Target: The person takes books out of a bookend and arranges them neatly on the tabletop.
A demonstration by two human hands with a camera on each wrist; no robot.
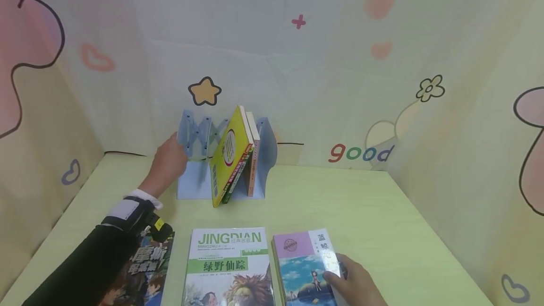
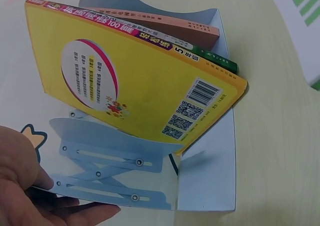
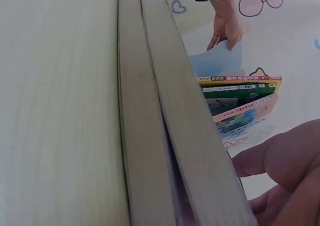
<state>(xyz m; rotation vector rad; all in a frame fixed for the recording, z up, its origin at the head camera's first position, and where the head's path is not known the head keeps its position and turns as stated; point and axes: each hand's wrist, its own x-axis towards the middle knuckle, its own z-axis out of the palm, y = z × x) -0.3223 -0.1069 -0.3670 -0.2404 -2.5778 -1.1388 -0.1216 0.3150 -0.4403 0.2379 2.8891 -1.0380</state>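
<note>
My left hand [image 1: 167, 162] grips the left end plate of a light-blue extendable bookend [image 1: 193, 183], thumb and fingers on opposite sides of it in the left wrist view. Inside the bookend, a yellow book [image 2: 145, 75] leans with a thin green-spined book [image 2: 225, 64] and a pinkish-orange book [image 2: 200, 30] toward the far end plate. At the front right, my right hand [image 1: 357, 277] holds the right edge of a book with a blue and pink cover [image 1: 297, 268], thumb on its cover. The right wrist view shows two page blocks [image 3: 185, 110] stacked there, a gap between them.
A white and green book with a lion [image 1: 229, 266] lies flat at the front middle. Left of it, a dark comic-style book [image 1: 148, 273] is partly covered by my left sleeve [image 1: 85, 263]. A printed curtain [image 1: 255, 51] stands behind the pale table [image 1: 340, 202].
</note>
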